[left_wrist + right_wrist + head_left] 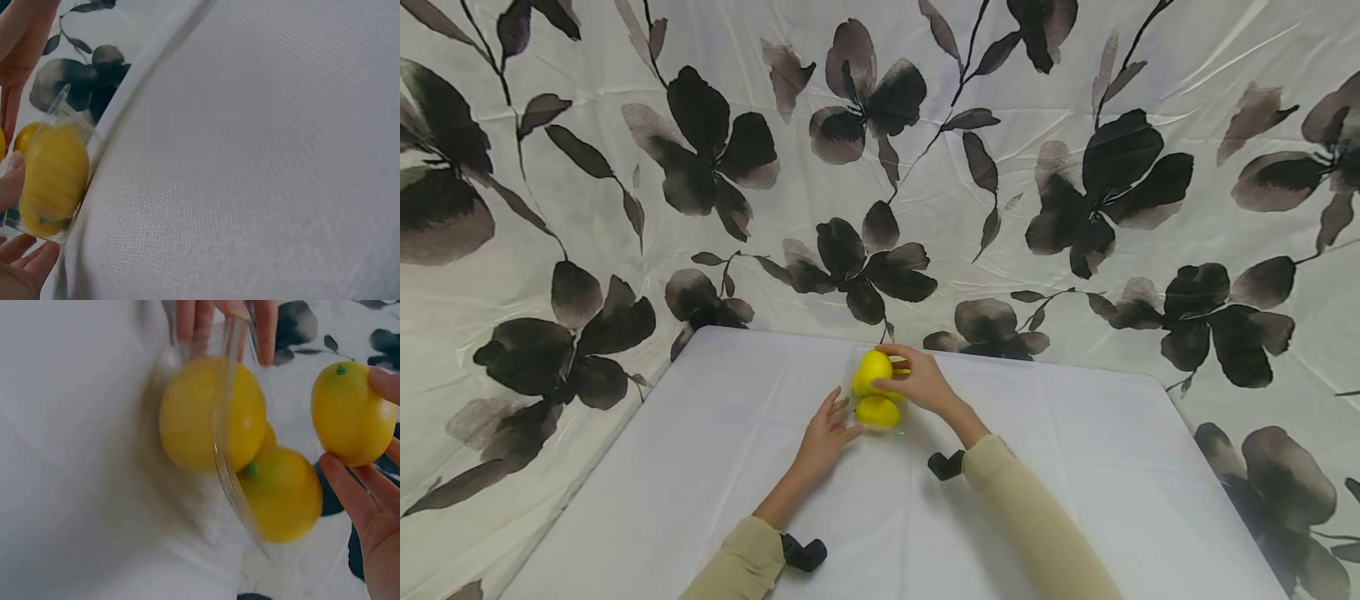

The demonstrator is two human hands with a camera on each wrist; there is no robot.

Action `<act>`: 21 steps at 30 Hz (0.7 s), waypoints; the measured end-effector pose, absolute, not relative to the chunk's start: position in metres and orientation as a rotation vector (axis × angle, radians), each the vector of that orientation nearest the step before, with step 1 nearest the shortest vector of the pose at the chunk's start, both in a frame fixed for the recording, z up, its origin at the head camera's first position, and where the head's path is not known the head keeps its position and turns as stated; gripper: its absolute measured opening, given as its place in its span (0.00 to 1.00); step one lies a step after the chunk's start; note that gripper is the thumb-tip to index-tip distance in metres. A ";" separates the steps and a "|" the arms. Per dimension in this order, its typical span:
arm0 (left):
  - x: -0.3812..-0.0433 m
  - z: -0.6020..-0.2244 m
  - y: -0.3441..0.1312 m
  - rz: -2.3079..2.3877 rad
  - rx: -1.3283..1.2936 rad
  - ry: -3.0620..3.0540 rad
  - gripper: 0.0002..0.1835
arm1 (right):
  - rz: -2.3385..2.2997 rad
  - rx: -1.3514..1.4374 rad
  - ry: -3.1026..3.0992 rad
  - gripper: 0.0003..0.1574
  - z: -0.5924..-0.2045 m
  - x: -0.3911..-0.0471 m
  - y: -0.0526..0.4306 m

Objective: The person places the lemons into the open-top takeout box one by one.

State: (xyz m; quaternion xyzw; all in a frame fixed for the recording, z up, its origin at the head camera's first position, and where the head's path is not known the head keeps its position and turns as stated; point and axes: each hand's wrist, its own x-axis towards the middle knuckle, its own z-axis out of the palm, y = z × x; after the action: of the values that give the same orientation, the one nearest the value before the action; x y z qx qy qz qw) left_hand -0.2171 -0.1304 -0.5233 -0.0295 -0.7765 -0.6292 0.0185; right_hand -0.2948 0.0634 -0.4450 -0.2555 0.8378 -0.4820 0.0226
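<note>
A yellow lemon (353,414) with a green stem tip is pinched between the thumb and fingers of my right hand (921,382), over a clear plastic container (891,431). In the right wrist view the held lemon is apart from the container's rim. Inside the container lie more lemons, among them a front one (877,412) and a second one (281,495) beside it. My left hand (823,437) holds the container at its near left corner, thumb at the front and fingers along the left side. The far part of the container is hidden by the right hand and the held lemon.
A white cloth covers the table (737,433); the container stands near its far edge. Behind hangs a white curtain (970,250) with dark flowers. Black devices sit at the left wrist (805,553) and right wrist (946,466).
</note>
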 end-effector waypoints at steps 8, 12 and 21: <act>-0.219 -0.528 -0.133 -1.969 -0.084 -2.405 0.47 | -1.318 -0.875 2.660 0.34 -0.449 -0.289 0.042; -0.218 -0.527 -0.135 -1.960 -0.087 -2.417 0.46 | -1.264 -0.867 2.675 0.35 -0.453 -0.289 0.034; -0.213 -0.520 -0.134 -1.986 -0.111 -2.408 0.47 | -1.049 -0.845 2.791 0.37 -0.454 -0.284 0.020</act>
State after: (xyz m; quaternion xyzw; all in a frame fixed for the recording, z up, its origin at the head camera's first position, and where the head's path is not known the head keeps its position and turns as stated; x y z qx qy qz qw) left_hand -0.2133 -0.1337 -0.5202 -0.0354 -0.7709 -0.6360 0.0093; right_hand -0.2843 0.0203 -0.4543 -0.2727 0.9004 -0.3384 0.0211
